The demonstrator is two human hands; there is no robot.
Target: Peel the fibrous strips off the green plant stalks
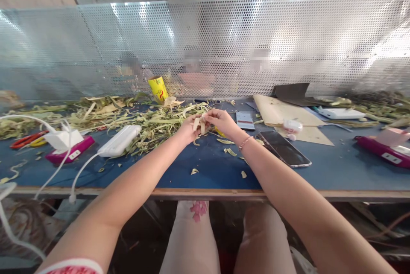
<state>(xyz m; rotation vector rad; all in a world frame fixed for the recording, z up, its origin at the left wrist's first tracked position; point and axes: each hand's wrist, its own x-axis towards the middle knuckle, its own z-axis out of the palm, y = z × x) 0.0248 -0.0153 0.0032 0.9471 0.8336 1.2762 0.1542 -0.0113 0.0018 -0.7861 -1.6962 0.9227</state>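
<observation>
Left hand [187,129] and right hand [221,123] (fingers curled) pinch pale leaf strips [200,124] together.

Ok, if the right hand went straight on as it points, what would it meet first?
Probably the pale strip that right hand and left hand both pinch, then the left hand itself.

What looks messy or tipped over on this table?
Leaf strips sprawl across the blue table, with small scraps scattered near the left hand and right hand, which hold a pale strip. The yellow tube behind leans askew.
</observation>
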